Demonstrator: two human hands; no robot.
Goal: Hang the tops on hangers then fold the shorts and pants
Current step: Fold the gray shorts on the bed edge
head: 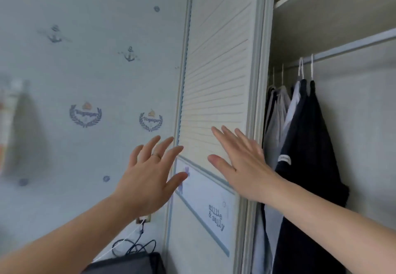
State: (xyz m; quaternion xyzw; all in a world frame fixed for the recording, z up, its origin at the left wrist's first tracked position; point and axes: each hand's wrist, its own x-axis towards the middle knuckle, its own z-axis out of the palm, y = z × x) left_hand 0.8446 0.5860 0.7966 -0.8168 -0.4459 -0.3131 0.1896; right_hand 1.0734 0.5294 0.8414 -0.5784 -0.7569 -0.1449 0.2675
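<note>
**Inspector:** Left hand (pixel 147 179), condition?

**Recorder:** Raised, back to the camera. Its fingers (pixel 165 147) are straight, spread wide and hold nothing. A thin gold-coloured ring (pixel 156 156) sits on 1 finger. The fingertips lie over the left edge of the white louvred wooden wardrobe door (pixel 214 81).

**Inspector:** Right hand (pixel 246 166)?

**Recorder:** Likewise flat and spread, holding nothing, over the slats. I cannot tell whether the palm touches the door.

**Inspector:** Location of the clothing?

**Recorder:** Right of the right fingers, inside the open wardrobe. A dark navy fabric garment (pixel 310 145) hangs furthest right, with pale grey and white shirts (pixel 276 123) between it and the door. All hang on thin white hangers (pixel 312 68) hooked over a pale metal rail (pixel 353 45) well above the fingers.

**Inspector:** Other items?

**Recorder:** Black coiled cables (pixel 137 246) lie below the left fingers, and pale blue anchor-print wallpaper (pixel 85 59) is to their left.
</note>
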